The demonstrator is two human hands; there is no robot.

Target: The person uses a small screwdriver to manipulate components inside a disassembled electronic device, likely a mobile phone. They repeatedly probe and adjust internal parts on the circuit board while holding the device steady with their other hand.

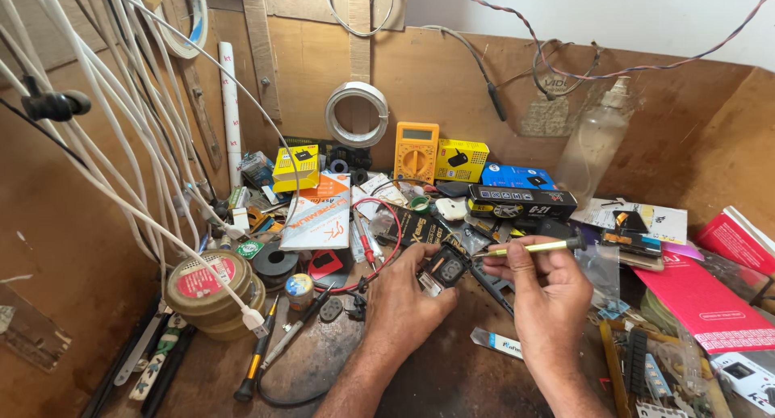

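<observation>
My left hand (404,301) grips a small black electronic part (443,269) with a white tab at its lower corner, holding it just above the bench. My right hand (545,293) holds a slim yellow-green tool (529,248) with a dark end. The tool lies nearly level, and its thin tip points left at the black part. The two hands sit close together at the middle of the cluttered wooden bench (440,378).
A yellow multimeter (416,152) with red probe leads stands at the back. Yellow (295,169), blue and black boxes lie around it. A round tin (211,282) and screwdrivers (258,355) sit left, white cables (121,144) hang over them, a clear bottle (593,144) and red packets (702,293) right.
</observation>
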